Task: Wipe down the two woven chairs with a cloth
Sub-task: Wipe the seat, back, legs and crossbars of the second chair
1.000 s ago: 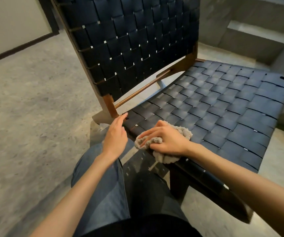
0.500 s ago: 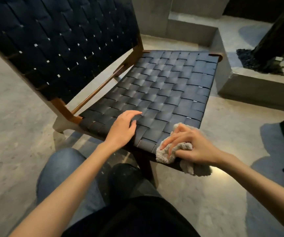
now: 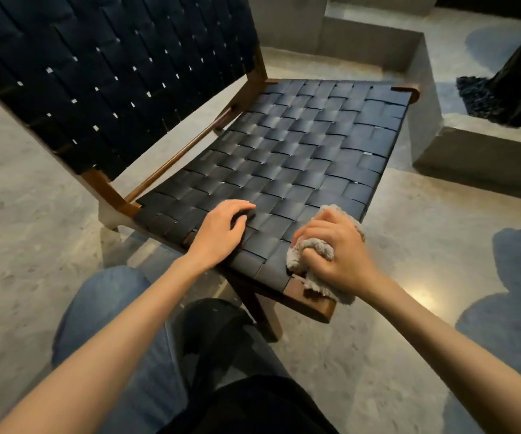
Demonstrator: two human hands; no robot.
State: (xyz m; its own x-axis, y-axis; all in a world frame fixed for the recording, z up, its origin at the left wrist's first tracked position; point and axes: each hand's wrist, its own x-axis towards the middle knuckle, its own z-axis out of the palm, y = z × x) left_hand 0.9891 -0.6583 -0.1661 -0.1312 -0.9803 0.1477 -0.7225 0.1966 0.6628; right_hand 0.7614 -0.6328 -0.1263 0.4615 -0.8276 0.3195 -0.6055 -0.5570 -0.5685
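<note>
As the seat of the woven chair [image 3: 300, 151] is pressed by the relaxed, loosely spread left hand [image 3: 221, 233], the cloth [image 3: 314, 247], apparently soft, light and limp, is bunched in the curled right hand [image 3: 339, 258] just beside it, best gripped as a wad.

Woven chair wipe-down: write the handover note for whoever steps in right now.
Left hand rests on the woven seat near its closest edge, holding nothing.
Right hand grips the bunched grey cloth at the seat's near corner farthest from the backrest, over the wooden frame.
Done: cannot tell which strips are already wiped.
Left: the rest of the seat, the backrest, then the second chair, which is not in view.
</note>
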